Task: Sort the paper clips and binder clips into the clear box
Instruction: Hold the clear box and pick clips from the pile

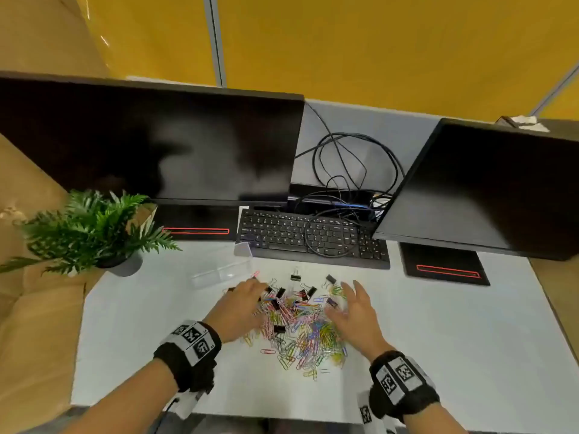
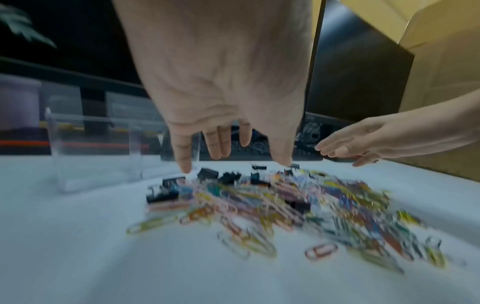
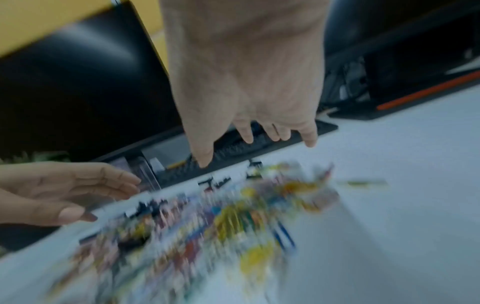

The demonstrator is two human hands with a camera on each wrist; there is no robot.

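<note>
A heap of coloured paper clips (image 1: pixel 305 333) (image 2: pixel 298 207) (image 3: pixel 207 226) lies on the white desk, with several black binder clips (image 1: pixel 294 278) (image 2: pixel 207 173) mixed in along its far side. The clear box (image 1: pixel 224 269) (image 2: pixel 96 152) stands empty just left of the heap. My left hand (image 1: pixel 242 303) (image 2: pixel 223 144) hovers over the heap's left side, fingers straight and spread, holding nothing. My right hand (image 1: pixel 352 308) (image 3: pixel 249 139) hovers over the right side, also spread and empty. Both wrist views are blurred by motion.
A black keyboard (image 1: pixel 313 236) with a looped cable lies behind the heap. Two dark monitors (image 1: pixel 150 142) (image 1: pixel 488 189) stand at the back. A potted green plant (image 1: pixel 91 233) sits at the left. A small translucent lid (image 1: pixel 242 249) rests by the box.
</note>
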